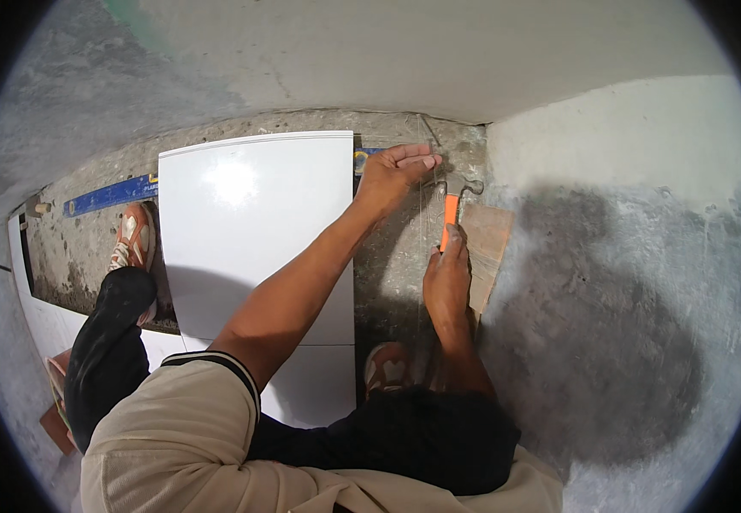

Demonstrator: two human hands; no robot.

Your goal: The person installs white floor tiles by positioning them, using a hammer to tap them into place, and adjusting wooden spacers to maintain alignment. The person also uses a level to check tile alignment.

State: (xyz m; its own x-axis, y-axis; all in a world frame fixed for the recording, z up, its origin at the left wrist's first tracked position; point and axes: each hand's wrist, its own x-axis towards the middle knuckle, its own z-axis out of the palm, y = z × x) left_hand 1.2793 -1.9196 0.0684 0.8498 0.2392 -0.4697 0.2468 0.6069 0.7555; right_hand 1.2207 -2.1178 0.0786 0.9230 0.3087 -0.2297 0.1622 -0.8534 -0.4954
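Person squats on a raw screed floor, knees tucked, facing the base of a grey wall. Right hand is wrapped shut round the orange handle of a claw hammer; grip sits low on the handle, head up near the wall, prob. for short controlled taps rather than a full swing. Left hand reaches fwd across the body, fingers out and pinched loosely at the tips, right by the hammer head. It seems to steady something thin there: a nail, maybe, w/ a taut string line running back toward the person. Too small to tell what the fingers actually hold, so can't say if it grips anything.

The hammer is between the two hands, over the rough strip of mortar bed beside the big white glossy tile. That tile lies flat, its far edge near the wall, w/ more white tiles butted on the near and left sides, so the string looks placed to mark the tile row's edge. A brownish tile offcut lies just right of the hammer, partly under the right hand. A blue spirit level rests along the wall base, behind the tile, within reach. Feet in orange-and-white shoes are planted on the bare bed, not on the tile.

Containers: none in view, no bucket or tray, so nothing to report inside.
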